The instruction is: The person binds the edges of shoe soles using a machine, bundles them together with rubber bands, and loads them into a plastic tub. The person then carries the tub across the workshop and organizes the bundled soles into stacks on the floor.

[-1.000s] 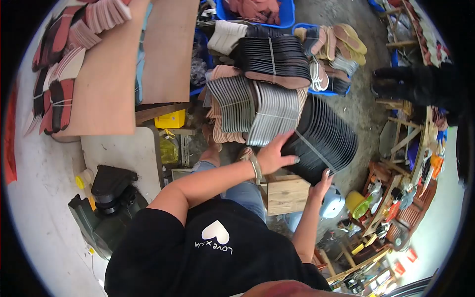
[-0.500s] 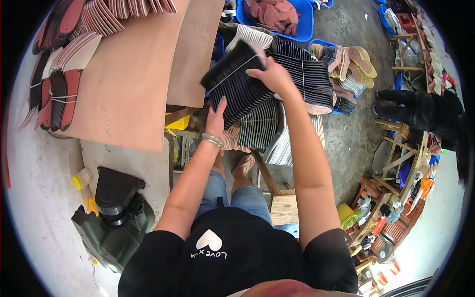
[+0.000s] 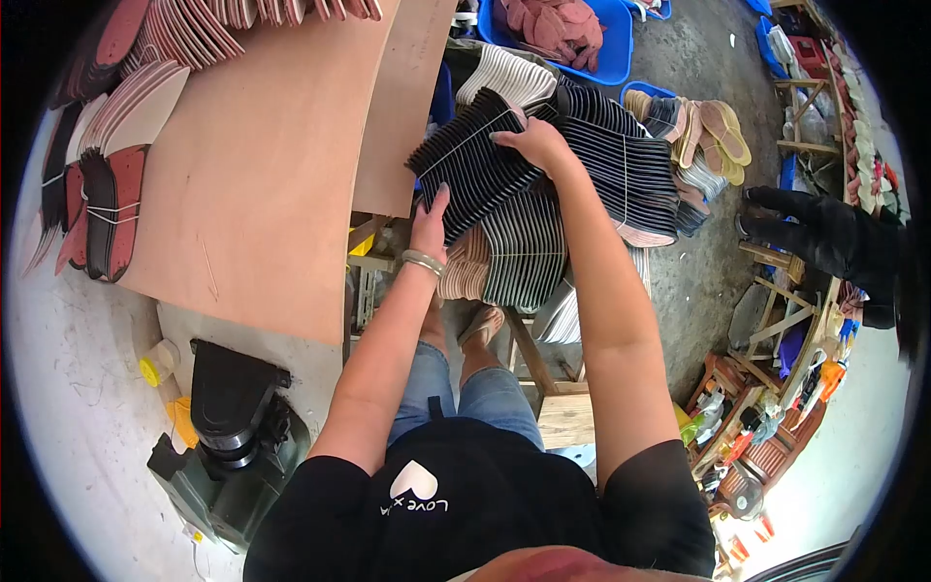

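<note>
Between my two hands is a bundle of black insoles, tied with a thin light string and held at a slant above other bundles. My left hand grips its near left end, thumb lying on the edges. My right hand is closed on the far right end, thumb on top. Just below lies a tied bundle of dark insoles with pale edges, beside a beige-pink stack. Right of my right hand lies a larger tied bundle of black insoles. A white stack sits behind.
A wooden-topped table stands to my left, with red, black and white insole bundles on it. Blue tubs with pink pieces and soles stand on the floor ahead. A small wooden stool is near my legs. Another person is at right.
The view has shifted, so the surroundings sit lower and mostly further right. Both hands keep hold of the black bundle, which has turned slightly and shows its separate edges more clearly.
</note>
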